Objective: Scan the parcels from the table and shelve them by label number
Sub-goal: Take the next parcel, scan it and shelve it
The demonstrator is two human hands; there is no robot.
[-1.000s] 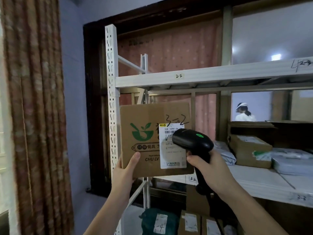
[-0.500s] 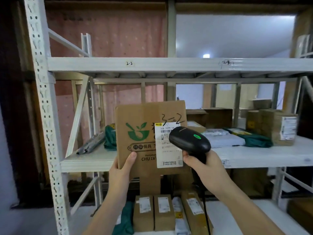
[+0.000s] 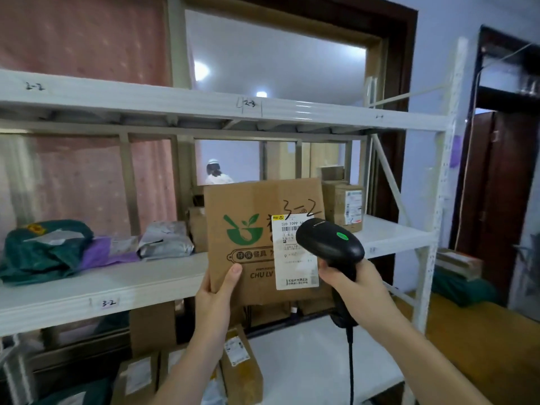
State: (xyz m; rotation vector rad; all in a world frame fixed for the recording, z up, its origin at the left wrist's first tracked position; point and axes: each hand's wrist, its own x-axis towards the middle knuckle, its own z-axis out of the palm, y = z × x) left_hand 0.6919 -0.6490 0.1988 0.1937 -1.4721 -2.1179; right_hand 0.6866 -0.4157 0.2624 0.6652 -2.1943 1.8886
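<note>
Parcel (image 3: 251,244) marked 3-2, upright, pinched at lower corner by left hand (image 3: 217,290); scanner (image 3: 330,244) gripped in right hand (image 3: 355,290), over label. Shelf tag 3-2 (image 3: 108,303) lower left of both hands, nearer left.

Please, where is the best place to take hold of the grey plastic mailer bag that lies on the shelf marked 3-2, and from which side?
Probably the front edge of the grey mailer bag, approached from the open front of the shelf. It lies flat and looks soft, with the purple bag touching its left side and a box close on its right.
</note>
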